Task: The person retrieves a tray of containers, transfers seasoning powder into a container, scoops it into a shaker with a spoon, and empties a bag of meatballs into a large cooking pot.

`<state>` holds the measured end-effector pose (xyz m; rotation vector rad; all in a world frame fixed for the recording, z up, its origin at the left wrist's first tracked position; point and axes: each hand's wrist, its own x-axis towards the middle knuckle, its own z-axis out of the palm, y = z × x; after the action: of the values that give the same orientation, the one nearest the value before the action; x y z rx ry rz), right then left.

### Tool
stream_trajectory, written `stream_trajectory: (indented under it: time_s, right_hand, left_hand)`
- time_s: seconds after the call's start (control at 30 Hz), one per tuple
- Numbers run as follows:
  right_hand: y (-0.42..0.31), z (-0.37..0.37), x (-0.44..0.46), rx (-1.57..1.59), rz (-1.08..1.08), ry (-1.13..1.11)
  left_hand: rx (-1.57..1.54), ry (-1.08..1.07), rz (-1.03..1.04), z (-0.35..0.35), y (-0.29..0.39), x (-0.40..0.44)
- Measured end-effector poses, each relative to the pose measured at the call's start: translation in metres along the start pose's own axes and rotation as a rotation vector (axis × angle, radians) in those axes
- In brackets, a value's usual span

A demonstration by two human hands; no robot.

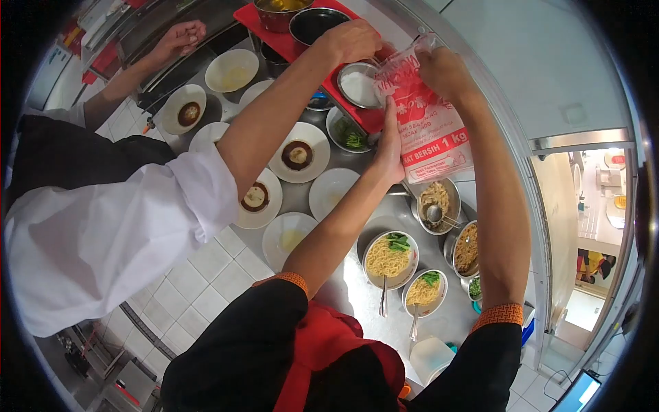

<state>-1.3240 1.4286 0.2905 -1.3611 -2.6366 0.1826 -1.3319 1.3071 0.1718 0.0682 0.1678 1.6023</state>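
A red and white plastic bag [436, 134] marked 1 kg is held between my two hands over the red tray's corner. My left hand [391, 147] supports the bag's left side, its fingers pointing up. At the bag's top, my right hand [443, 72] is closed on the plastic. The bag's upper end lies beside a metal bowl of white powder [360, 87] on the red tray [269, 34]. A co-worker's hand [353, 41] reaches over that bowl, close to the bag.
The co-worker in a white sleeve [123, 233] leans in from the left. Plates with dark sauce [299, 152] stand on the metal counter. Two noodle bowls [390, 259] with spoons, a pan of meat [435, 206] and a glass partition [549, 69] are nearer the right.
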Motion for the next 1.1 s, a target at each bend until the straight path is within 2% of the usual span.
stream_trajectory:
  time_s: [0.17, 0.33, 0.43, 0.47, 0.53, 0.57, 0.63, 0.93, 1.1]
  right_hand:
    - [0.005, 0.008, 0.001, -0.08, -0.011, 0.045]
    - [-0.005, -0.012, 0.001, 0.054, 0.061, -0.048]
    - [-0.011, -0.014, 0.001, -0.008, 0.033, 0.009]
    - [-0.013, -0.018, 0.0, -0.007, 0.04, 0.018]
    - [-0.036, -0.041, -0.02, 0.16, 0.267, -0.164]
    - [-0.029, -0.034, -0.016, 0.16, 0.283, -0.154]
    - [-0.015, -0.017, -0.004, 0.011, 0.088, 0.014]
    - [-0.024, -0.027, -0.015, 0.088, 0.079, 0.037]
    - [-0.034, -0.03, -0.017, 0.022, 0.097, 0.035]
  left_hand:
    - [0.007, -0.018, 0.005, 0.0, -0.001, 0.0]
    - [0.016, -0.039, -0.001, 0.01, 0.003, 0.001]
    - [0.0, -0.038, -0.034, 0.023, 0.005, -0.005]
    - [0.04, -0.023, 0.017, 0.026, 0.005, -0.005]
    - [0.08, -0.008, 0.048, 0.026, 0.001, -0.006]
    - [0.073, -0.021, 0.036, 0.025, 0.001, -0.006]
    - [0.059, -0.051, 0.018, 0.025, 0.002, -0.005]
    - [0.079, -0.019, 0.058, 0.024, 0.001, -0.006]
    - [0.128, -0.045, 0.106, 0.019, 0.002, -0.002]
